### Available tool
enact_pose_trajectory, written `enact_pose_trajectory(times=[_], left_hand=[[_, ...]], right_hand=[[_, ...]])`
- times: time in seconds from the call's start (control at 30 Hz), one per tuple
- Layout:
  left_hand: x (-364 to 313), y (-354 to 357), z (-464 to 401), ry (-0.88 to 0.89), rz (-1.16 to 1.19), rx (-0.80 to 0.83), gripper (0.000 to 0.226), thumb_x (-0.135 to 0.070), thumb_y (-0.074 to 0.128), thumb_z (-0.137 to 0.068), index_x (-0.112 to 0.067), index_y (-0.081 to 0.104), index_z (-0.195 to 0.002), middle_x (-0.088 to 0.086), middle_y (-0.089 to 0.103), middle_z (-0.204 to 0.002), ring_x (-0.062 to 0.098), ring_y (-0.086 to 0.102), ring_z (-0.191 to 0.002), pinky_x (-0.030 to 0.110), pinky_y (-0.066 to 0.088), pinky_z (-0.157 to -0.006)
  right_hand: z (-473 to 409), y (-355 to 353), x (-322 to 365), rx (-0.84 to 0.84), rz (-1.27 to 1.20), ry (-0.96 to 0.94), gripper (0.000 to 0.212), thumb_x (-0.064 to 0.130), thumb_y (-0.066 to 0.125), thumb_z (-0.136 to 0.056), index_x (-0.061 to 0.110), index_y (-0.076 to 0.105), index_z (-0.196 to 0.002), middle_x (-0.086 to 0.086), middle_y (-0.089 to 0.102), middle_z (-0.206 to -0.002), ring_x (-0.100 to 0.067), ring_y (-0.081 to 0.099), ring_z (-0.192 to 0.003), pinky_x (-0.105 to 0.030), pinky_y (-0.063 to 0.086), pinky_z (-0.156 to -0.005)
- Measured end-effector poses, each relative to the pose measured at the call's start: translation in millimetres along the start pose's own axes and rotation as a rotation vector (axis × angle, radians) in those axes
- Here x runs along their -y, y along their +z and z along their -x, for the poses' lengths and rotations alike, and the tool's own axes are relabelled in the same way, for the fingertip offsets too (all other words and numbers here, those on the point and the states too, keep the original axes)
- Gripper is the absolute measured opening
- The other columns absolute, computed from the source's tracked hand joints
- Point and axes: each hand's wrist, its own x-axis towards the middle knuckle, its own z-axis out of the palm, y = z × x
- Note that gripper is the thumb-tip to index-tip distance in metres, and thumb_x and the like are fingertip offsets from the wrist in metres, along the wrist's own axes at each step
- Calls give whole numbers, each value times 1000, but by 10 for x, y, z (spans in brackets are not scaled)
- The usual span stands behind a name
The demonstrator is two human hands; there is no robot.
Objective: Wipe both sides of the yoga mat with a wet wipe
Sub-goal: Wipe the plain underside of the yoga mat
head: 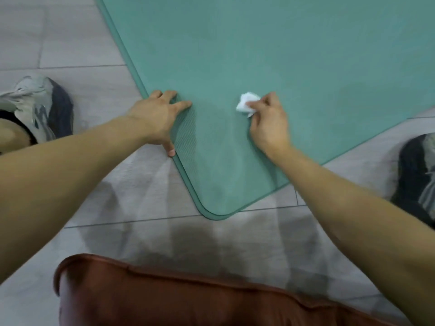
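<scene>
Nearest the camera, a rust-brown cushion (164, 300) fills the lower edge of the view, resting on the grey tiled floor (146, 234), which carries soft overlapping shadows just beyond it. Two bare forearms reach forward from the lower left and lower right corners. A rounded corner of the teal yoga mat (270, 55) points toward the cushion and lies flat on the floor, its two edges running away to the upper left and to the right. The left hand (157, 121) rests on the mat's left edge, fingers straight and spread, thumb pointing back along the edge; its grip is released, pressing the mat down and clasping nothing. A narrow ribbed strip of the mat's surface shows just beside this hand. The right hand (268, 123) lies on the mat near the left hand but apart from it, its grip grasping a crumpled white wet wipe (247, 103) between thumb and curled fingers; the wipe sits against the mat's upper surface, inward from the left edge. A grey, white and dark sneaker (40, 107) stands on the floor at far left, and a dark sneaker (419, 180) at far right, both off the mat. Beyond the hands the mat spreads across the upper view.
</scene>
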Motion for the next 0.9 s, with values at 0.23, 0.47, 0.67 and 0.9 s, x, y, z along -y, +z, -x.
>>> enact_pose_trajectory(times=[0.23,0.47,0.67,0.9], left_hand=[[15,-8,4,0,21,-3,150,-68,97,-40,-42,17,-164,4,20,-170,35,30,-149,51,43,-112],[112,29,30,-18,76,-46,150,-70,96,-40,-36,19,-164,-4,23,-171,28,32,-149,48,42,-115],[222,117,-33,9,47,-81,154,-85,86,-32,-28,27,-163,4,24,-171,30,28,-153,46,23,-127],[371,137,-97,7,176,-41,147,-84,88,-34,-40,28,-160,9,18,-171,34,24,-155,47,31,-125]], right_hand=[[547,39,377,439,-37,-766,41,6,54,-91,15,74,-125,-16,61,-118,-35,62,-102,-41,55,-78],[24,171,322,103,-65,-229,20,34,67,-95,15,69,-102,-5,58,-110,-27,56,-101,-37,49,-88],[501,217,741,288,-167,-458,16,9,65,-96,13,71,-110,-8,58,-102,-28,58,-91,-44,51,-80],[-258,331,801,237,-93,-613,29,41,64,-100,20,82,-107,-13,58,-106,-29,56,-96,-42,50,-83]])
